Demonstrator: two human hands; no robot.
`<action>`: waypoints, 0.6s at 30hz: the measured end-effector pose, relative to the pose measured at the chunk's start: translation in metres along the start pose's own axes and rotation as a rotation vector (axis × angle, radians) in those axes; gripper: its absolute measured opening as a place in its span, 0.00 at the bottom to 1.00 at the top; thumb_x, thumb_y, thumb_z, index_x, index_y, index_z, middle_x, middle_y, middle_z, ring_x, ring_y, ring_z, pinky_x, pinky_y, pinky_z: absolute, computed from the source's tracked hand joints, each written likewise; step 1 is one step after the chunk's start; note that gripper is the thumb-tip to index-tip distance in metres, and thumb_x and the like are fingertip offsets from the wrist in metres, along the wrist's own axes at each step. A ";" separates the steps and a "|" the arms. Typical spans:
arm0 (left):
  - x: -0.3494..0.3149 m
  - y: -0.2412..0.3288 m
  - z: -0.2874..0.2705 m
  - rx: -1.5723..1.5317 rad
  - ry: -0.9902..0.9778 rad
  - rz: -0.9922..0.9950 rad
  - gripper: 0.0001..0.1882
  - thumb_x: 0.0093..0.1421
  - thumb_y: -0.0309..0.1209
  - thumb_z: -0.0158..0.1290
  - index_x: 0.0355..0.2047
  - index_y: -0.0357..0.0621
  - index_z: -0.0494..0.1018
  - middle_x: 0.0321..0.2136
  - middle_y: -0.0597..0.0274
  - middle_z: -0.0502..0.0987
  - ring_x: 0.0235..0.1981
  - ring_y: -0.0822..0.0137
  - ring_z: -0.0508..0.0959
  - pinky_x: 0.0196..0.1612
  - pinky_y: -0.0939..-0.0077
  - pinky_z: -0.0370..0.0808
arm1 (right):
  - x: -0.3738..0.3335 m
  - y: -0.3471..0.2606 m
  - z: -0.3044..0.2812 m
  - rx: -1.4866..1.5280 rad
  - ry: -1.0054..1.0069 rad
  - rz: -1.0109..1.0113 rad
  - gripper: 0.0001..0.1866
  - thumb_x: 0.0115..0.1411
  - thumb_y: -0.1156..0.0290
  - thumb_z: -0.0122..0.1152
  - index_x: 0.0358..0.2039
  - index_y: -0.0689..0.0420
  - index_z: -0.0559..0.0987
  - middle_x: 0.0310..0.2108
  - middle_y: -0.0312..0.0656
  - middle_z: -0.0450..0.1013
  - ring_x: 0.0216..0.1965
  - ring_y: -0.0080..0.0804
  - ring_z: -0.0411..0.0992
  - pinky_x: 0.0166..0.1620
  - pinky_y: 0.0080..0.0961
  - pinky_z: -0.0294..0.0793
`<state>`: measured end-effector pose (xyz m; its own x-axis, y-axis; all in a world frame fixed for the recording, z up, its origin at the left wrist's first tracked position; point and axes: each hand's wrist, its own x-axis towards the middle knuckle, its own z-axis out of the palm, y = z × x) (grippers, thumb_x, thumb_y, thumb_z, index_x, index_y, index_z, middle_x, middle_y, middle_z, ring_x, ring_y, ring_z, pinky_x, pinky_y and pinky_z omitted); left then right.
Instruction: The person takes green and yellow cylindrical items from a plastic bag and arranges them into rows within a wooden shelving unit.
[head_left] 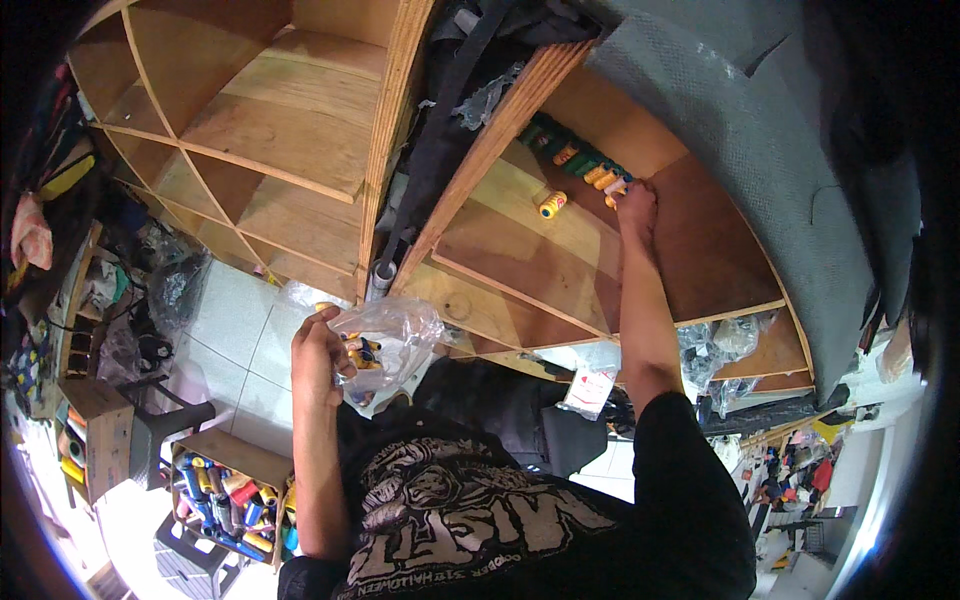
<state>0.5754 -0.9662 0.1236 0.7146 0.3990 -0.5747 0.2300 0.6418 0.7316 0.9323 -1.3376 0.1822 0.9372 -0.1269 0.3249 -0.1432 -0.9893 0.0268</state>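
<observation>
In my left hand [318, 352] is the gathered edge of a clear plastic bag [405, 322]. Several small thread spools [362, 352] in yellow and dark colours show inside it. My right hand [637, 208] reaches into the shelf compartment, its fingers closed on a yellow thread spool [611, 201] at the near end of a row. Along the back of that compartment stand green, orange and yellow spools [566, 153]. One yellow spool [552, 205] lies apart on the board, left of my right hand. My fingers partly cover the spool they grip.
Wooden shelving [270, 125] with dividers rises on the left, and a thick upright board [500, 150] bounds the compartment. A cardboard box [225, 455] full of spools sits at lower left near a dark plastic stool [170, 420]. Plastic-wrapped items [725, 345] fill a lower shelf.
</observation>
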 end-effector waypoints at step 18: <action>0.002 -0.001 0.005 0.073 0.008 0.024 0.21 0.55 0.32 0.36 0.46 0.32 0.65 0.12 0.69 0.59 0.11 0.77 0.59 0.12 0.82 0.58 | -0.068 -0.064 -0.034 0.494 -0.304 -0.472 0.18 0.46 0.74 0.62 0.41 0.53 0.75 0.34 0.43 0.73 0.36 0.33 0.73 0.39 0.28 0.71</action>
<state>0.5801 -0.9696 0.1240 0.7152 0.4192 -0.5593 0.2603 0.5829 0.7697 0.8670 -1.2630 0.1903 0.9207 0.3754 0.1067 0.3881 -0.8515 -0.3525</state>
